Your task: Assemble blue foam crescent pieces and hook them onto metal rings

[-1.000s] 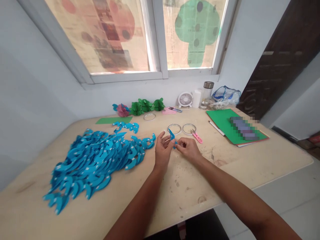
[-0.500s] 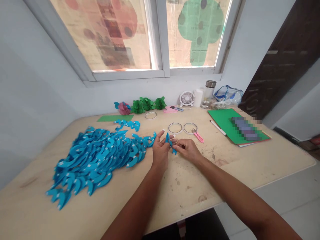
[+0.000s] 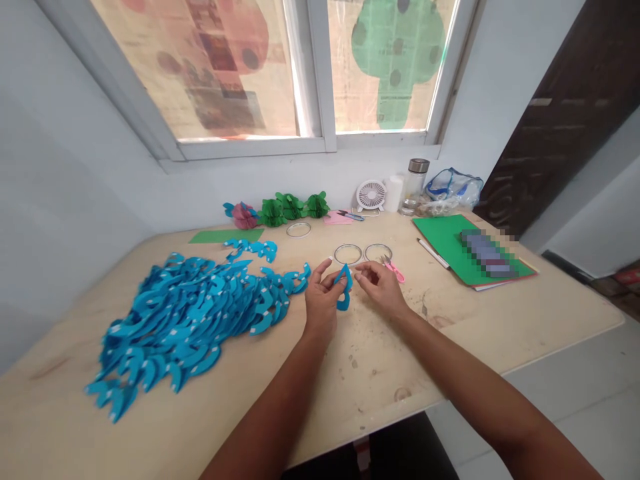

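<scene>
My left hand (image 3: 321,303) pinches a folded blue paper piece (image 3: 343,306) between thumb and fingers. The piece stands with a pointed tip at the top and a gap in its middle. Just right of it is my right hand (image 3: 384,290), its thumb and fingertips pressed together and apart from the paper. Whatever that pinch may contain is too small to make out. A large heap of curved blue paper pieces (image 3: 190,307), each with small white patches, lies to the left. Pink-handled snips (image 3: 397,273) rest behind my right hand.
Two thin rings (image 3: 348,245) (image 3: 379,245) lie behind my hands, a third farther back. Along the wall stand green paper ornaments (image 3: 291,205), a pink one (image 3: 245,217), a small fan (image 3: 371,195) and a glass bottle (image 3: 415,187). Green sheets (image 3: 440,233) and a pen (image 3: 433,253) lie right.
My right hand has drawn away from the blue paper piece to the right. The piece, still in my left hand, has turned and shows its gap. The view has shifted slightly.
</scene>
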`<state>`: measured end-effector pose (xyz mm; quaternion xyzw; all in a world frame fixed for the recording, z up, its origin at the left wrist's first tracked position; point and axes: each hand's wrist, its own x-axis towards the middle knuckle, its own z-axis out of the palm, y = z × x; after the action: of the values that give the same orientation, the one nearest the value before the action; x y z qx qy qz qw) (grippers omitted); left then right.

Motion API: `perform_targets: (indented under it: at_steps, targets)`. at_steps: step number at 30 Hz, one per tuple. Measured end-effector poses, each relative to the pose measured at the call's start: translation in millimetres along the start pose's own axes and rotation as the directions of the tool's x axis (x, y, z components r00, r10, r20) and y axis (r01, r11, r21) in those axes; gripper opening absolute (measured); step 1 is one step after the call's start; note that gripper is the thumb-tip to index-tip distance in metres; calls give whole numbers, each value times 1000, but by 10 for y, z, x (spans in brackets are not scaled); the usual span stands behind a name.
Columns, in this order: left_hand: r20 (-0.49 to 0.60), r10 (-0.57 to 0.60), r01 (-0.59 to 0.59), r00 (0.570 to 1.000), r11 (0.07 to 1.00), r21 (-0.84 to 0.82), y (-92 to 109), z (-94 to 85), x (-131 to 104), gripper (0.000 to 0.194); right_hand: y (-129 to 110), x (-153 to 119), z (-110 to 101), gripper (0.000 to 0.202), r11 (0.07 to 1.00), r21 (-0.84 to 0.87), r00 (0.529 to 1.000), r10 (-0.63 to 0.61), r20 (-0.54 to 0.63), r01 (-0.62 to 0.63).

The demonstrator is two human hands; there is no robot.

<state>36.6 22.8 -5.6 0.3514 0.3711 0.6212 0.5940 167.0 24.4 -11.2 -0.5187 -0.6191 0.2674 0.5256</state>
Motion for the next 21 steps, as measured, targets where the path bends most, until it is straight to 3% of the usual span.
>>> perform_targets:
  at_steps: [8, 15, 21]
  targets:
    - [37, -48, 48, 998, 999, -3, -5, 20, -23, 65, 74, 12, 21, 16, 997, 60, 998, 38, 56, -42]
    - [43, 27, -32, 999, 994, 105, -17, 35, -46, 56, 137, 41, 25, 12, 989, 103, 994, 104, 33, -107]
    - [39, 60, -65, 997, 987, 146, -24, 36, -56, 50, 165, 51, 47, 10, 976, 164, 988, 133, 84, -146]
